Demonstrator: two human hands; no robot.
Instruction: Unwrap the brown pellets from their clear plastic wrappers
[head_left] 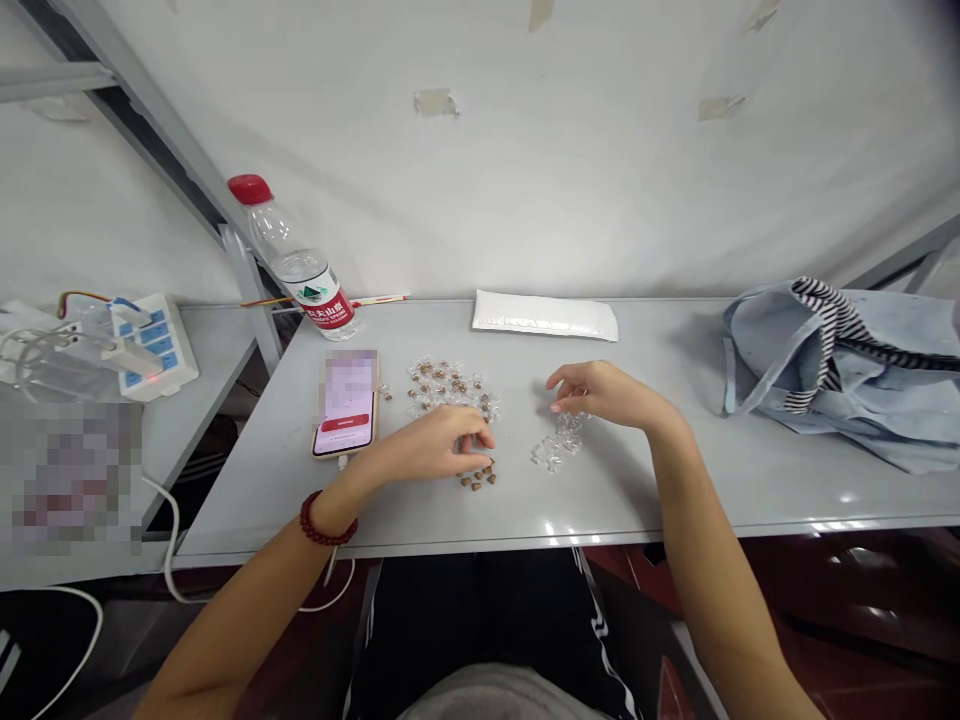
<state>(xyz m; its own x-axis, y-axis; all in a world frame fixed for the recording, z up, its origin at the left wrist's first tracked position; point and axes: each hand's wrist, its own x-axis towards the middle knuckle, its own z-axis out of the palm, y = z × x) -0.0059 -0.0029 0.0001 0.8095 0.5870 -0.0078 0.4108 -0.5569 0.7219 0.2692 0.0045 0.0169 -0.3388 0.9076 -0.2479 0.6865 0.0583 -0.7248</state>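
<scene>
My left hand (pixel 450 442) hovers over a small group of loose brown pieces (pixel 478 480), its fingers curved and apart from the thumb. Behind it lies a pile of similar brown pieces in clear wrappers (pixel 442 380), partly covered by the hand. My right hand (pixel 592 390) is just above several crumpled clear wrappers (pixel 555 450) that look empty. Its fingers are loosely bent, with a gap to the thumb, and nothing shows between them. One wrapped piece (pixel 386 392) rests apart, close to the phone.
A lit phone (pixel 346 405) with a cable lies left of the pile. Behind it a red-capped water bottle (pixel 304 265) stands. A white padded packet (pixel 544 316) lies along the wall. Blue cloth (pixel 855 370) covers the right end; a power strip (pixel 154 345) sits far left.
</scene>
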